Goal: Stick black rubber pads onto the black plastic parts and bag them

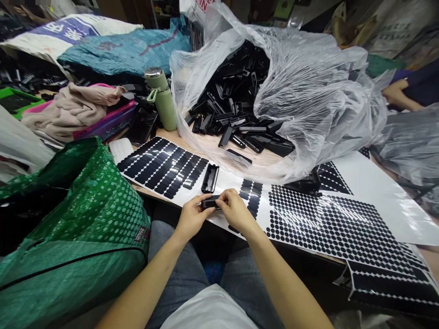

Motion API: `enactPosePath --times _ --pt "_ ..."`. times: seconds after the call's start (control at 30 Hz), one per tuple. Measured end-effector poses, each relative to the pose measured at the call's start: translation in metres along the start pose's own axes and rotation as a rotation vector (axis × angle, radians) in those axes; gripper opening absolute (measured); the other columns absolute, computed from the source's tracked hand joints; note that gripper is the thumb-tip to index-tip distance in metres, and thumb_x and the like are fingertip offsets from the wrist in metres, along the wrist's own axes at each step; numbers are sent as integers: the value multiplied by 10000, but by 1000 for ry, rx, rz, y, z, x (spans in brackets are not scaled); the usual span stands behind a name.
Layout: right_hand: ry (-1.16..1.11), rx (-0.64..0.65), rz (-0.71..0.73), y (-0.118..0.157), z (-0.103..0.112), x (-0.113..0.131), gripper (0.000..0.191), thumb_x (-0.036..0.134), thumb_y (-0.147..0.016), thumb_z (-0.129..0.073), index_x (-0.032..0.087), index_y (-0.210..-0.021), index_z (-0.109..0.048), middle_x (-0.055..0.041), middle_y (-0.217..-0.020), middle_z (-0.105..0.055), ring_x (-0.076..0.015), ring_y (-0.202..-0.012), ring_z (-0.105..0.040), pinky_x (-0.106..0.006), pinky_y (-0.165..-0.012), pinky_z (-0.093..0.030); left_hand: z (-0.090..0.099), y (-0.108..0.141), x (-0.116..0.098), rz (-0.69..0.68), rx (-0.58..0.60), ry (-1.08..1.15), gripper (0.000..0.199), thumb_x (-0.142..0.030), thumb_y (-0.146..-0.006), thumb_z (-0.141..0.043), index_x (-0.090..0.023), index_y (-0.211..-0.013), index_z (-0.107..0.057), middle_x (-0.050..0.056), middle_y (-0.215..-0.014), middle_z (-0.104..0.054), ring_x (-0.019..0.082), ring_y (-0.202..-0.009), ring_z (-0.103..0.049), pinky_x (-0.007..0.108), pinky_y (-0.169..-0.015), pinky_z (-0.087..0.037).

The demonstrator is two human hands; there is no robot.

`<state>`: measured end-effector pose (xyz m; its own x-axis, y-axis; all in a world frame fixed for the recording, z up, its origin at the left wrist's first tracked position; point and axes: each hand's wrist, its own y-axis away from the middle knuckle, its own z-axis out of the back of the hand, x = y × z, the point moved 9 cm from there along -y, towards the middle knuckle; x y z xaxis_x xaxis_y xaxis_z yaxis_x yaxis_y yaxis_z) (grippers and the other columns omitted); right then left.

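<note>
Between both hands is a small black plastic case (210,202), held over the table's near edge. My left hand (192,217) grips its left end with thumb and fingers. At the other end, my right hand (236,210) pinches it with closed fingertips; whether a sticker is in that pinch is hidden. Just beyond lies another black case (210,178), its hollow side up, on a white sticker sheet. Rows of oblong black stickers (161,167) cover the sheet's left part. Right of my right hand is a sheet of round black dots (329,224).
A clear plastic bag (308,91) spills many black parts (236,119) onto the table. A green bottle (163,98) stands left of it. A large green woven bag (82,219) is at my left. Another person's arm (403,95) shows at far right.
</note>
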<state>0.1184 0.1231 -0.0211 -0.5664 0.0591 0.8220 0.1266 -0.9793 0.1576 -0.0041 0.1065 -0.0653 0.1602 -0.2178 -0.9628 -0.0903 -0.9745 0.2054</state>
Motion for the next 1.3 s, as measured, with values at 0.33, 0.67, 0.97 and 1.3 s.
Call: enactPosePath --times 0.33,0.67,0.97,1.3 --pt "33 -182 9 5 5 -8 125 307 -763 -507 193 -728 -469 -39 -848 -471 -176 -795 -483 -316 -725 -392 0 0 3 -29 15 -35 411 -238 -647 -682 -158 -1044 -612 70 -912 -637 196 -798 -619 384 -786 -496" --pt "-115 -466 -52 37 54 -30 297 476 -762 -491 199 -863 -457 -40 -881 -498 -146 -686 -457 -307 -675 -399 -18 -4 -76 -627 -308 -912 306 -206 -720 -593 -142 -1019 -607 159 -1103 -462 317 -1089 -441 459 -921 -377" --pt "-114 -427 -99 52 52 -48 353 524 -685 -549 195 -810 -509 -41 -830 -524 -169 -663 -489 -306 -612 -390 12 56 -132 -711 -593 -1192 203 -118 -718 -535 -164 -898 -615 113 -985 -473 248 -943 -507 371 -835 -443" --pt "-224 -351 -41 53 40 -42 314 514 -720 -517 207 -783 -493 -25 -780 -511 -157 -623 -486 -293 -560 -395 148 184 -240 -388 -1179 -1457 321 -447 -625 -661 -211 -843 -640 124 -1116 -513 404 -1153 -355 597 -901 -290"
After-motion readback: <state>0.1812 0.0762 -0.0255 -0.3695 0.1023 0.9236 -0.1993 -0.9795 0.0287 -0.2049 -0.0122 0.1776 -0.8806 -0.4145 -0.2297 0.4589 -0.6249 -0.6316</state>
